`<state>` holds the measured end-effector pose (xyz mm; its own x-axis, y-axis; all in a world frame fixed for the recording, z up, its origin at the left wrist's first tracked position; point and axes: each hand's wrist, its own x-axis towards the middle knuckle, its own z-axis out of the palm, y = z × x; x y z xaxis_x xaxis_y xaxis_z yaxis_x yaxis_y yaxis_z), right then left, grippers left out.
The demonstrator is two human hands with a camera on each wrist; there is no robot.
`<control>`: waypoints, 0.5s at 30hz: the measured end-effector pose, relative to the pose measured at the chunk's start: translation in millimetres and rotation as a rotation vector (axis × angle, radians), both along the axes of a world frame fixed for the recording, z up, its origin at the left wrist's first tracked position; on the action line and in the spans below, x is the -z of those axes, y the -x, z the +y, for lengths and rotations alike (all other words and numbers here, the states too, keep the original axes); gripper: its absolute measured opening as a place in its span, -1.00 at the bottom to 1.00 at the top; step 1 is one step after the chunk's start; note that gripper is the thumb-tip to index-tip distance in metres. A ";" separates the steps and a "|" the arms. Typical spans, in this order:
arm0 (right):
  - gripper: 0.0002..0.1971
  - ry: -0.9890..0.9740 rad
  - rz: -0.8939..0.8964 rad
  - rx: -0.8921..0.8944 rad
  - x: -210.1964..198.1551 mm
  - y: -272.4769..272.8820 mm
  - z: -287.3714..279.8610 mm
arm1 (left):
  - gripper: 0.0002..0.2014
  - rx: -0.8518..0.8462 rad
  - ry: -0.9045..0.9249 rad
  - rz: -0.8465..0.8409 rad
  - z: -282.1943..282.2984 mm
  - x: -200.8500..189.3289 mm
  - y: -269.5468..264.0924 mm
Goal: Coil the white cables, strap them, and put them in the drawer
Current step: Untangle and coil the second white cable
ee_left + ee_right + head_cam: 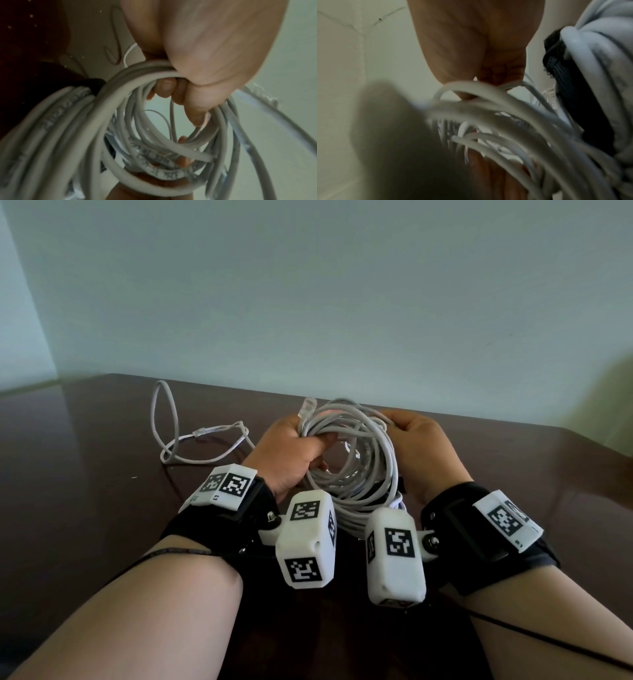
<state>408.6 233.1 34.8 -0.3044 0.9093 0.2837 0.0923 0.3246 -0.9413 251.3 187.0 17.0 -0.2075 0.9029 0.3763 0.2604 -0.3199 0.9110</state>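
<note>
The big brown table (102,491) sits against a pale green wall (308,285). It carries the cables, and both arms reach out over it.

Next in size is the big coil of white cable (356,470). It is a network cable wound in many loops, held up just over the table between the two hands. One clear plug end (308,407) sticks up at the top by the left hand.

The left hand (291,450) has its fingers and thumb wrapped tight round the top of the loops. The left wrist view shows the fingers (164,88) poking through the middle of the ring. I think it grips there so the loops stay stacked and do not spring apart.

The right hand (421,450) curls over the other side of the coil and holds some strands there. The right wrist view is blurry, so which strands it pinches is hard to tell. It likely keeps the ring round and steady.

A black strap (570,83) lies against the loops on the near side. Whether it is fastened, I cannot tell.

A second, thinner white cable (191,436) lies loose on the table to the left, well apart from the coil. It is not coiled yet.

No drawer shows in any view.
</note>
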 end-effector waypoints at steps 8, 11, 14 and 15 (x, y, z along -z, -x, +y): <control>-0.82 -0.110 -0.087 -0.046 -2.3 -2.4 1.8 | -0.88 -0.028 0.019 -0.013 0.6 -1.7 0.5; -0.70 -0.131 -0.068 -0.019 0.6 -1.2 6.6 | -0.78 -0.075 0.067 -0.070 -0.4 -3.2 -1.7; -0.78 -0.170 -0.123 0.029 2.9 0.3 10.0 | -0.79 -0.118 0.095 -0.155 0.8 -4.3 1.5; -0.81 -0.185 -0.163 0.045 3.0 0.9 10.9 | -0.81 -0.140 0.102 -0.178 1.6 -4.3 2.3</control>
